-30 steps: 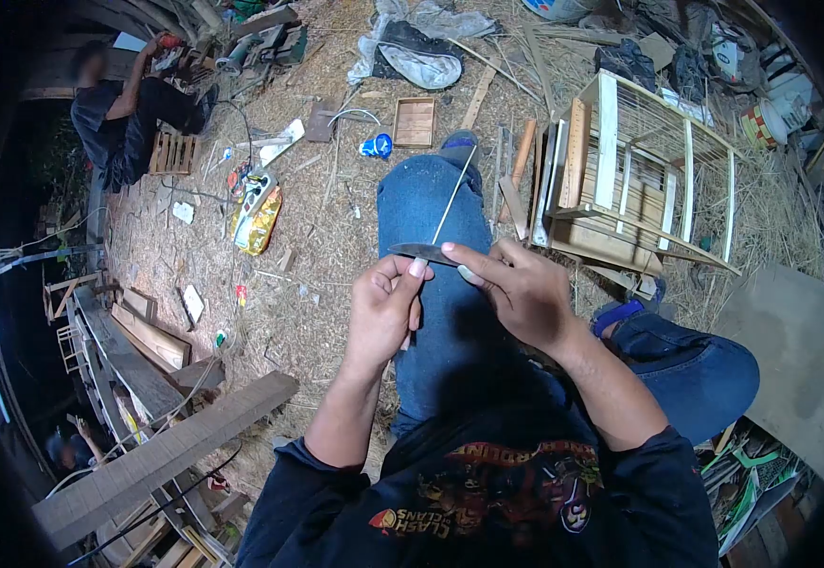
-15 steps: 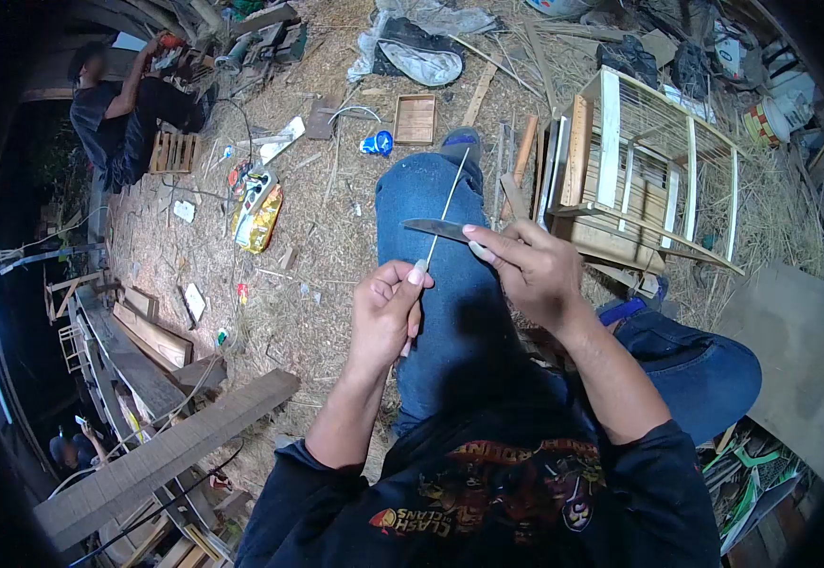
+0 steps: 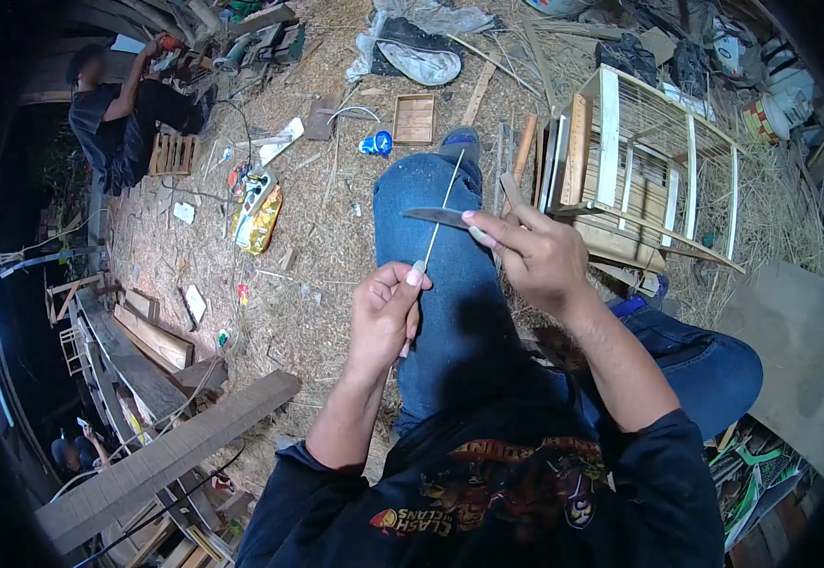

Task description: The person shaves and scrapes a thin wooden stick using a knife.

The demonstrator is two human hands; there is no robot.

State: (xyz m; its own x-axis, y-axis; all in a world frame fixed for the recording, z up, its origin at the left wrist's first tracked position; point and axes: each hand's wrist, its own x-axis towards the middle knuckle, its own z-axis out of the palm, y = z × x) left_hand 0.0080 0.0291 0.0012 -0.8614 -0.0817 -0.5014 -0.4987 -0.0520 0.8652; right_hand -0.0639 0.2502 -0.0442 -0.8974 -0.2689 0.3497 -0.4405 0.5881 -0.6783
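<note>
A thin pale stick (image 3: pixel 450 196) slants up over the thigh of the jeans (image 3: pixel 412 180), its lower end pinched in my left hand (image 3: pixel 384 308). My right hand (image 3: pixel 537 257) is closed round the handle of a knife (image 3: pixel 434 217), with the index finger stretched along it. The dark blade points left and crosses the stick a short way above my left fingertips. Most of the knife's handle is hidden by my right fingers.
A wooden slatted cage (image 3: pixel 648 170) stands to the right. Ahead lie a small wooden box (image 3: pixel 415 119) and a blue can (image 3: pixel 376 143). A yellow packet (image 3: pixel 258 222) is on the left, a thick plank (image 3: pixel 166 459) lower left. One person (image 3: pixel 114 114) sits upper left, another (image 3: pixel 76 450) lower left.
My right hand and the knife have moved up along the stick, away from my left hand. My left hand has stayed nearly in place, still pinching the stick.
</note>
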